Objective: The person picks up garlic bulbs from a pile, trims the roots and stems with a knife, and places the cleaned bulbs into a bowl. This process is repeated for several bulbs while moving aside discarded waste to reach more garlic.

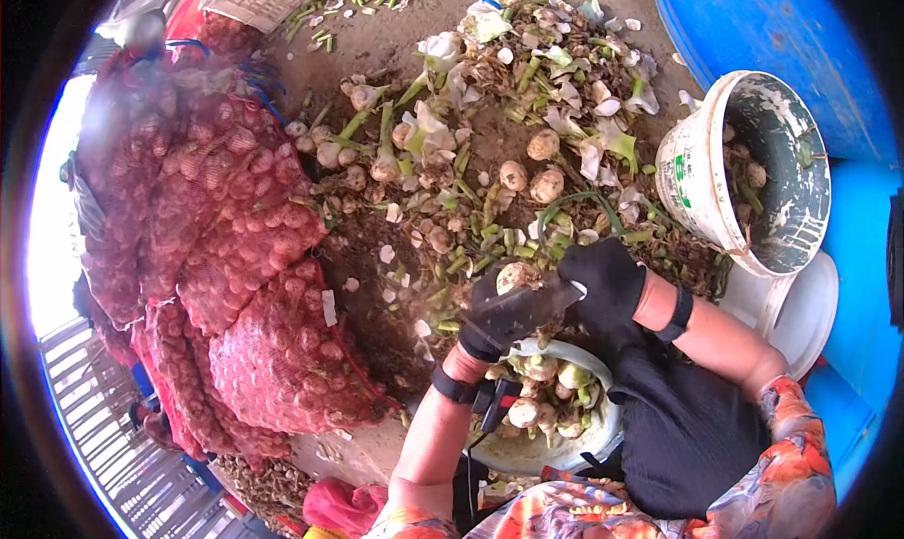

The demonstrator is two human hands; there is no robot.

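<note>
My left hand (499,308), in a dark glove, is closed around a round, pale, soil-stained bulb (518,276). In my right hand (607,280), also gloved, is a knife; its pale handle (578,289) shows at the fingers. The broad knife blade (523,315) points left across my left hand, just below the bulb. Below both hands stands a pale tub (610,412) holding several trimmed bulbs (525,411) with short stems and roots. Loose round bulbs (545,186) lie on the soil beyond my hands.
Red mesh sacks (254,341) packed with bulbs are piled at left. Cut stems, leaves and peelings form a heap (556,87) ahead. A white bucket (692,167) tilts at right, near blue barrels (782,49). A white lid (815,318) lies below it.
</note>
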